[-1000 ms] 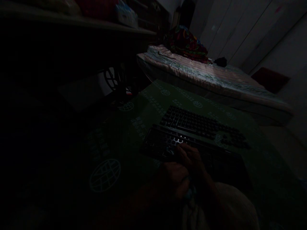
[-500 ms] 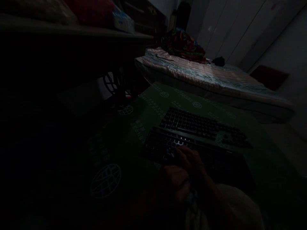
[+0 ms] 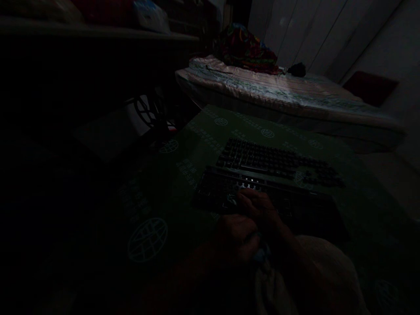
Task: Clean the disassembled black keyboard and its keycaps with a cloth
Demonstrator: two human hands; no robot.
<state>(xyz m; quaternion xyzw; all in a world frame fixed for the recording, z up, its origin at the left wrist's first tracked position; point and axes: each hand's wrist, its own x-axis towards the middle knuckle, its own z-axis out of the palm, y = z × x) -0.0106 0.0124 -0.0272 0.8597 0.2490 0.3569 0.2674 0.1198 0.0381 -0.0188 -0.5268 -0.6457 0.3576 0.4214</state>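
Observation:
The room is very dark. A black keyboard [image 3: 315, 218] with its keycaps off lies on a green printed cover. My right hand [image 3: 257, 203] is over its left half, fingers pinched on a tip of pale bluish cloth [image 3: 231, 199] that touches the key plate. Just nearer to me, my left hand [image 3: 238, 229] is closed in a fist around the same cloth, whose loose end hangs below it. Beyond the keyboard, the removed black keycaps [image 3: 262, 159] are set out in rows in keyboard layout.
The green cover [image 3: 187, 175] spreads around the keyboard. Behind it stands a bed [image 3: 262, 89] with a bundled red blanket [image 3: 246, 48]. At the left are a dark table [image 3: 98, 35] with bags and a packet on it, and a spoked wheel [image 3: 146, 111] underneath. My pale-clothed knee [image 3: 328, 262] shows at the lower right.
The view has tilted slightly, so the table things sit a little higher in the picture. Both hands keep nearly the same place at the keyboard, still holding the cloth.

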